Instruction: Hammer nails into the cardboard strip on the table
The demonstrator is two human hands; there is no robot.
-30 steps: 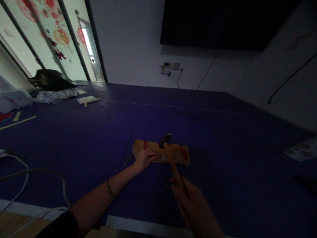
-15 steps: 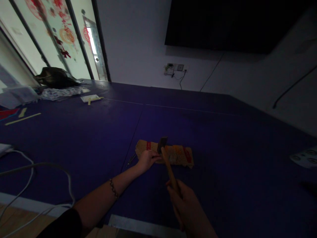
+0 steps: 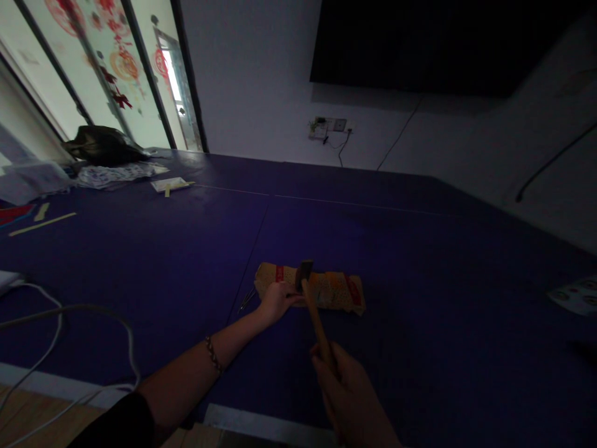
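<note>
My right hand (image 3: 347, 379) is wrapped round the wooden handle of a hammer (image 3: 316, 314). The hammer's dark head is over the middle of a tan, dotted paper packet (image 3: 333, 283) with red and orange patches, which lies flat on the table. My left hand (image 3: 278, 300) rests at the packet's near edge, its fingers pinched together just beside the hammer head. What those fingers hold, if anything, is hidden. Thin metal pieces (image 3: 247, 298) lie at the packet's left end.
The dark blue table (image 3: 186, 261) runs back to the wall. White cables (image 3: 58, 323) loop over its left front edge. A small white tray (image 3: 168, 184), a dark bag (image 3: 105, 146) and a clear plastic box (image 3: 32, 180) stand far left. A printed sheet (image 3: 576, 295) lies at right.
The hammer head and my right hand have shifted very slightly left and down. My left hand and the packet stay in place.
</note>
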